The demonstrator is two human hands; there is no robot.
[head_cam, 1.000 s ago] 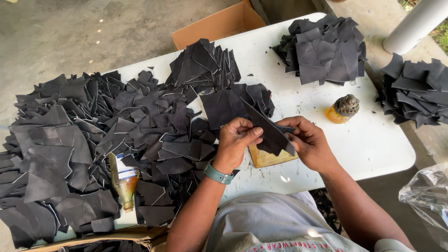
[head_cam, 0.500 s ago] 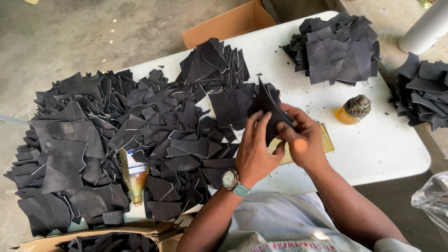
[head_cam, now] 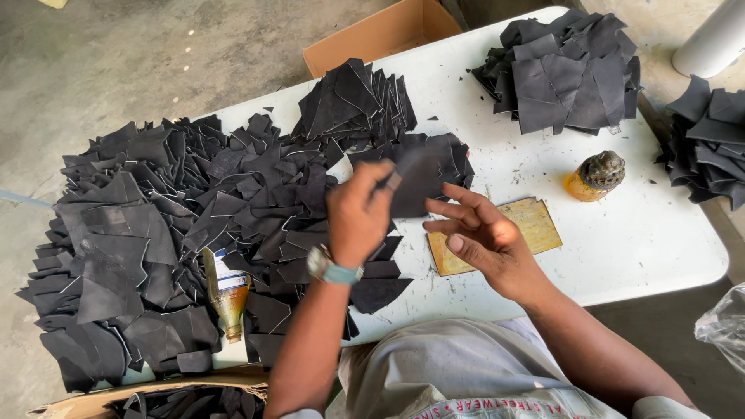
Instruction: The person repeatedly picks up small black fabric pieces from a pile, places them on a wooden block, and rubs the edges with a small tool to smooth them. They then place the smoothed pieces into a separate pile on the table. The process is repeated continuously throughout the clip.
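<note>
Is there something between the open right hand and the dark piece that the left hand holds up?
Nothing visible does. The left hand holds the dark piece above the table, and the right hand is open just beside it, fingers almost at its lower edge.

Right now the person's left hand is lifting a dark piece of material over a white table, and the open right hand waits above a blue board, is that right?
Nearly. In the head view the left hand does lift a dark piece over the white table, and the right hand is open, but the board under it is yellowish tan, not blue.
</note>
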